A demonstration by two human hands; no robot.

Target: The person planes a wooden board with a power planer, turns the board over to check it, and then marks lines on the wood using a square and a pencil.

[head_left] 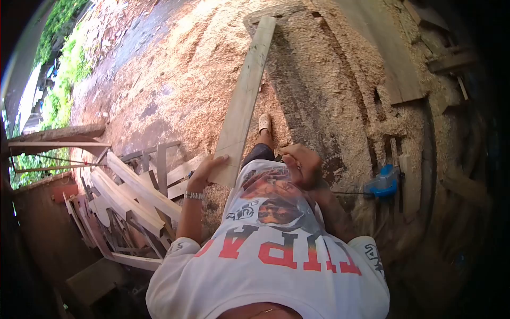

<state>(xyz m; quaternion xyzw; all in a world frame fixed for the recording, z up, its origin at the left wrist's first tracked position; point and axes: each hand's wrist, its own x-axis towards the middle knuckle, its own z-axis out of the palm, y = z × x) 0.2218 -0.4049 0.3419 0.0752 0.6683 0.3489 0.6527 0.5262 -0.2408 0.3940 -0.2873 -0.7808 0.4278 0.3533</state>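
Observation:
A long pale wooden plank [245, 101] slopes away from my waist toward the sawdust-covered ground ahead. My left hand [211, 169], with a metal watch on its wrist, is closed around the left edge of the plank's near end. Thin marks cross the plank's face close to that hand. My right hand [302, 164] is curled in front of my shirt, to the right of the plank and apart from it. Its fingers are pressed together, and whatever they hold, if anything, is too small to make out.
Several cut timber pieces [135, 199] lean in a pile at the left. A blue plastic object [383, 182] lies at the right, near a thin dark line. A wide board [396, 69] lies at the upper right. Wood shavings [175, 80] cover the ground.

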